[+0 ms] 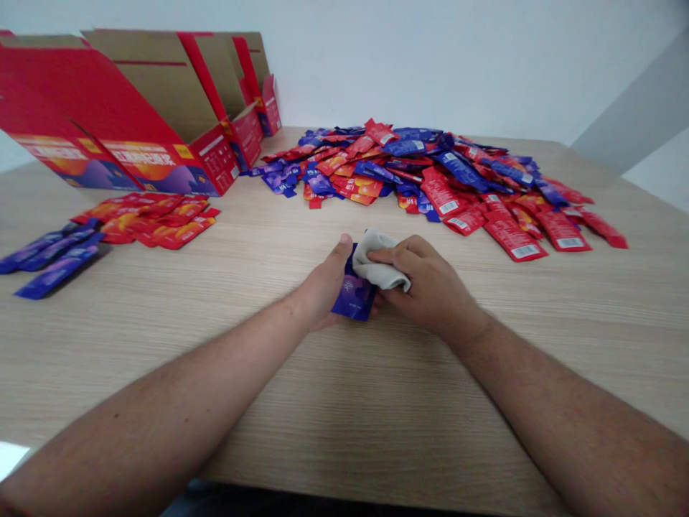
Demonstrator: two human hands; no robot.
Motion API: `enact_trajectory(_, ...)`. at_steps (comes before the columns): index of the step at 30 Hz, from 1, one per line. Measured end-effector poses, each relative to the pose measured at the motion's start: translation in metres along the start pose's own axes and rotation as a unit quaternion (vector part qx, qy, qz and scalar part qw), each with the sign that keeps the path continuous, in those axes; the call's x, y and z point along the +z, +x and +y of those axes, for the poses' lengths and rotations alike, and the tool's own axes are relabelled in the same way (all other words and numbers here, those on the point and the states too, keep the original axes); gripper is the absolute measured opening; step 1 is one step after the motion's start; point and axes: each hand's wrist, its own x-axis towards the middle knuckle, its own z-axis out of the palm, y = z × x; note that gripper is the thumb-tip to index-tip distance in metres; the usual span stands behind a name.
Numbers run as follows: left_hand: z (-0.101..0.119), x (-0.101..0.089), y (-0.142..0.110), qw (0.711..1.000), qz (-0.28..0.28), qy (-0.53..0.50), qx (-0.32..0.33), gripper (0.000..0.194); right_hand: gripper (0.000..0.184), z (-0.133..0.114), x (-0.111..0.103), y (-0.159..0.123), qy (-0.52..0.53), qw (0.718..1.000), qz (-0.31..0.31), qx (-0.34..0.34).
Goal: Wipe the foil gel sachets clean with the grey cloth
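My left hand (323, 283) grips the lower part of a flat blue-purple sachet (354, 296) at the middle of the table. My right hand (425, 283) presses a crumpled off-white cloth (380, 262) against the sachet's upper part, hiding that end. Both hands are close together, and the sachet lies tilted between them, just above the wood.
A large heap of red and blue sachets (409, 172) lies on the wooden table (344, 402) beyond my hands. Smaller red (156, 219) and blue (54, 262) sachet rows lie at left. Several open red cardboard display boxes (134, 122) stand at back left, against a white wall.
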Motion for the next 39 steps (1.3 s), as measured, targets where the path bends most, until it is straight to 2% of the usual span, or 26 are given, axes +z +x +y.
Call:
enact_trajectory(3,0.001,0.0006,-0.0014,1.0,0.003,0.002,-0.014,0.075,0.045,0.0014,-0.0014,0.0004,-0.009,1.0,0.02,0.007)
enact_trajectory(7,0.0005,0.0016,-0.0007,0.999,-0.013,-0.021,0.021,0.068,0.048,-0.0023,-0.0019,-0.0003,0.006,0.999,-0.042,-0.017)
enact_trajectory(12,0.0017,-0.0004,-0.0003,1.0,-0.001,-0.003,-0.017,0.078,0.045,0.0014,-0.0032,0.0014,-0.007,1.0,0.012,0.017)
enact_trajectory(17,-0.0005,-0.0001,0.0004,0.999,-0.004,-0.029,0.02,0.068,0.047,-0.0037,-0.0033,0.0003,0.01,0.999,-0.05,-0.012)
enact_trajectory(22,0.0003,-0.0017,0.0005,1.0,-0.007,-0.009,-0.015,0.078,0.046,-0.0013,-0.0041,0.0007,-0.007,0.999,-0.012,0.035)
enact_trajectory(27,-0.0029,-0.0017,0.0026,0.998,-0.015,-0.039,0.036,0.068,0.049,-0.0044,-0.0057,0.0008,0.006,0.997,-0.077,-0.007)
enact_trajectory(32,-0.0006,-0.0021,0.0009,1.0,-0.01,-0.011,-0.015,0.08,0.046,-0.0007,-0.0072,0.0014,-0.015,0.999,-0.025,0.038)
enact_trajectory(36,-0.0009,0.001,0.0008,0.999,-0.005,-0.045,0.026,0.069,0.05,-0.0058,-0.0084,0.0005,0.005,0.996,-0.084,-0.017)
enact_trajectory(39,-0.0011,-0.0002,0.0008,0.999,-0.008,-0.046,0.021,0.069,0.048,-0.0034,-0.0088,0.001,-0.004,0.997,-0.074,-0.002)
